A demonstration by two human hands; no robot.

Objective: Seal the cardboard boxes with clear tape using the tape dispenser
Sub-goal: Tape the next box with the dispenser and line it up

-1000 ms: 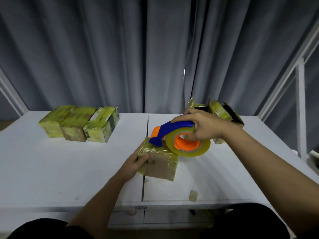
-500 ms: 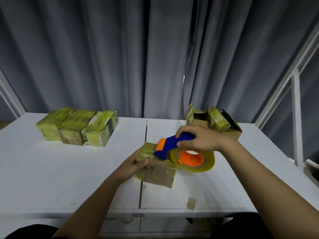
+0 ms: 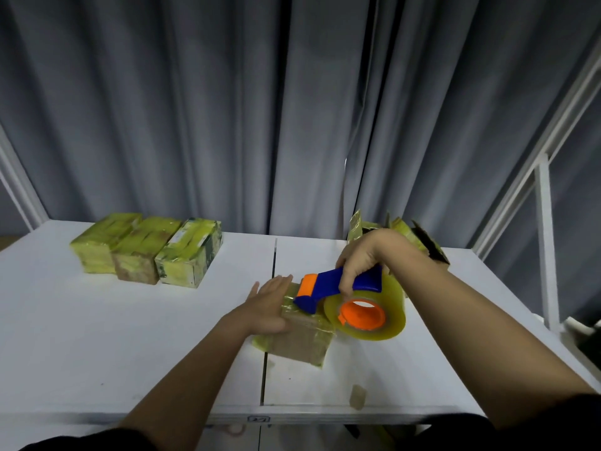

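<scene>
Blue-handled tape dispenser [image 3: 344, 283] sat curled in your right hand [image 3: 364, 258], nose down on the cardboard box [image 3: 304, 340] at table [image 3: 130, 336] centre, just right of your flat, straight-fingered left hand [image 3: 266, 307] pressing its top; box ran near-to-far.

Centre of the table sits a small cardboard box [image 3: 300, 340], brown sides showing through glossy yellowish tape, lying flat and skewed. The tape dispenser [image 3: 341, 286], blue handle with an orange front piece, tilts down onto its top, and its clear tape roll [image 3: 374, 315] on an orange core hangs just off the box's right edge. Three taped boxes [image 3: 148, 249] line up touching at far left; open-flapped boxes [image 3: 419, 242] stand at far right.
</scene>
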